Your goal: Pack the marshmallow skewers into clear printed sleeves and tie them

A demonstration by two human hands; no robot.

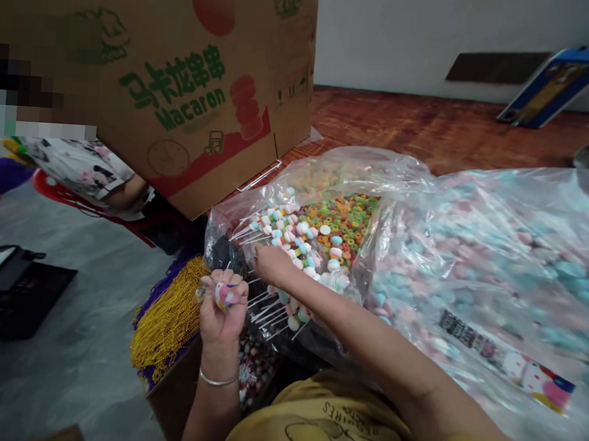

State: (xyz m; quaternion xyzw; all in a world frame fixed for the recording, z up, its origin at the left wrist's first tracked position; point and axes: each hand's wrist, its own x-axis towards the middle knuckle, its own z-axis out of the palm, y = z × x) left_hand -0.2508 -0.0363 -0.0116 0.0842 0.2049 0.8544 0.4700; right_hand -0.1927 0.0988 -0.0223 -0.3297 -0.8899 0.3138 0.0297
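My left hand (225, 306), with a bangle on its wrist, is closed around a small printed plastic wrapper (226, 296) in pink, white and yellow. My right hand (273, 264) reaches across to the white sticks of the marshmallow skewers (279, 223); its fingers are curled in, and whatever lies between them is hidden. More skewers (296, 314) lie below that forearm, sticks pointing left. Pastel marshmallows alternate with small colored rings on them. Beneath sits an open clear bag (398, 161) of colorful ring-shaped cereal (355, 214).
A large clear bag of pink and blue marshmallows (495, 273) fills the right side. A tall Macaron carton (265, 39) stands at back left, beside a seated person (83, 167). Gold bead strings (173, 326) hang at left; a dark case (20, 297) rests on the floor.
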